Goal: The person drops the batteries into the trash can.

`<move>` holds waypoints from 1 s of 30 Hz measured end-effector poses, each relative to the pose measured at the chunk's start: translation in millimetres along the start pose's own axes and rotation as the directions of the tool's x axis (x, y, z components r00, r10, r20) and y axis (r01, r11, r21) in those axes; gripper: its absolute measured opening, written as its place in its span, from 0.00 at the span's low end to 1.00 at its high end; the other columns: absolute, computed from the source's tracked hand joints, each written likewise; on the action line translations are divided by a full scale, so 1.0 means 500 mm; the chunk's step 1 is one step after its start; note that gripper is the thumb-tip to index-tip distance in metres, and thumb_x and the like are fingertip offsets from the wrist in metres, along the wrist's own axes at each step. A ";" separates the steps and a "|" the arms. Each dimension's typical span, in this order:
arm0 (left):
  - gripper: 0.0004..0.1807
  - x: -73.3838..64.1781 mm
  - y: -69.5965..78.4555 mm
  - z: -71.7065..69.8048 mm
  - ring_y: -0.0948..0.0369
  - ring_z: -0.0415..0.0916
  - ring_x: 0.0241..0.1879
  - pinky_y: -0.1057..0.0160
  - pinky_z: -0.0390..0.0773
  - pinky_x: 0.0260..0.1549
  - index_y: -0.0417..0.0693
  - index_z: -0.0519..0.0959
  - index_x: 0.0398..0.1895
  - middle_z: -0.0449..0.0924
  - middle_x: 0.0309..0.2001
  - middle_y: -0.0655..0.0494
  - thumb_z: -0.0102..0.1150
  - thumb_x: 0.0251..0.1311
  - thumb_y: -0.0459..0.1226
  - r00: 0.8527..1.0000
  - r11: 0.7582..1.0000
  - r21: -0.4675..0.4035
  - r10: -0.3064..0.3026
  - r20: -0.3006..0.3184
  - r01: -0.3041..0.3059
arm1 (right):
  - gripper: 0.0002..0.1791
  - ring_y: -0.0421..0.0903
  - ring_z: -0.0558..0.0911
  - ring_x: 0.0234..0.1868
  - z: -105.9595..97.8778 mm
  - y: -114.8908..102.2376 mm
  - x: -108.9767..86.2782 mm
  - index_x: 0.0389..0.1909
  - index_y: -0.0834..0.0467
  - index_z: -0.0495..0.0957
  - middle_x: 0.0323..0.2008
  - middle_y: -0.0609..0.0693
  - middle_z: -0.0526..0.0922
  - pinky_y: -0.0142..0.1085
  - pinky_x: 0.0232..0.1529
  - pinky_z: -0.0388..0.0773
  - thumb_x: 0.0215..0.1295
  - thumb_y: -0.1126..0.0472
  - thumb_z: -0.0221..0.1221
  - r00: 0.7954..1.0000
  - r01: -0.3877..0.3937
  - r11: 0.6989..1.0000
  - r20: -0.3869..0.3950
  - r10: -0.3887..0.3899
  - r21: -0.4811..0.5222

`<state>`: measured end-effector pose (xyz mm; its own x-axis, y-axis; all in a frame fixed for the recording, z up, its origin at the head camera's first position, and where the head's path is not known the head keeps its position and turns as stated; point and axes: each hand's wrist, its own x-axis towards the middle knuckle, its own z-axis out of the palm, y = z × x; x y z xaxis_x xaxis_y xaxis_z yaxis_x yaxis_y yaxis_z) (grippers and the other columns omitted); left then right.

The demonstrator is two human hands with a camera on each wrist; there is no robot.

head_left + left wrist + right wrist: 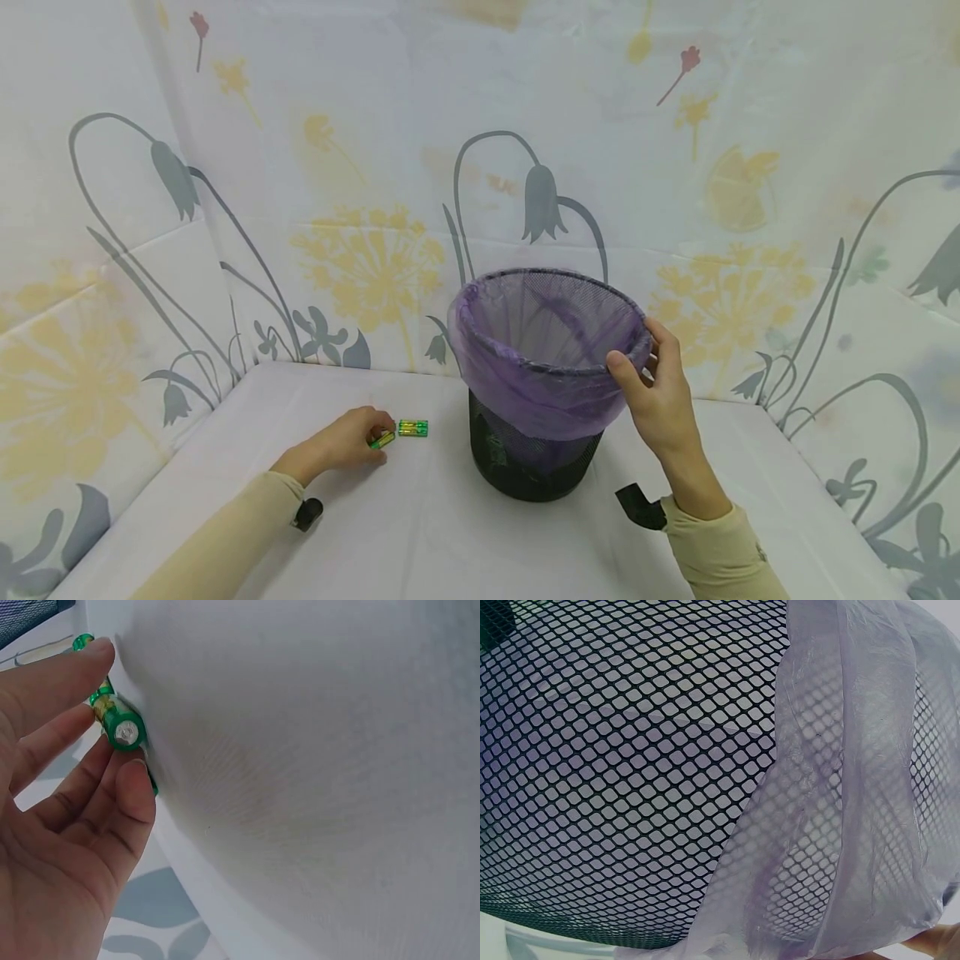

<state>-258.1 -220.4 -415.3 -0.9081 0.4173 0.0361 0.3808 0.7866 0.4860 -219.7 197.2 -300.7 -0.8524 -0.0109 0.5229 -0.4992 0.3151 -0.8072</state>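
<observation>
A black mesh wastebasket [498, 450], lined with a purple bag [540, 408] folded over its rim, stands upright on the white-covered table. My right hand [663, 387] grips its rim on the right side, thumb toward the front and fingers behind. To the left, the curled fingers and thumb of my left hand [348, 440] hold a green and yellow battery [382, 440] close over the table. Its silver end faces the camera in the left wrist view, and the fingers partly hide it. Just right of that hand lie more green batteries [413, 427] side by side.
A white cloth with printed flowers [375, 258] hangs behind and along both sides of the table [420, 533]. Black straps show at both wrists, below the beige sleeves [232, 525]. Wastebasket mesh [630, 772] fills most of the right wrist view.
</observation>
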 end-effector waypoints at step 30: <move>0.17 0.006 0.001 0.007 0.61 0.70 0.32 0.59 0.73 0.35 0.42 0.78 0.43 0.74 0.30 0.56 0.70 0.48 0.29 1.000 1.000 -0.003 0.002 0.025 -0.002 | 0.37 0.50 0.68 0.62 0.000 0.000 0.000 0.72 0.50 0.50 0.64 0.53 0.63 0.39 0.60 0.65 0.67 0.56 0.56 1.000 0.004 1.000 -0.006 -0.004 -0.004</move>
<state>-260.0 -217.2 -418.1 -0.9026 0.4303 0.0151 0.3821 0.7843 0.4888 -219.9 197.1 -300.8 -0.8494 -0.0063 0.5277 -0.5019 0.3188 -0.8040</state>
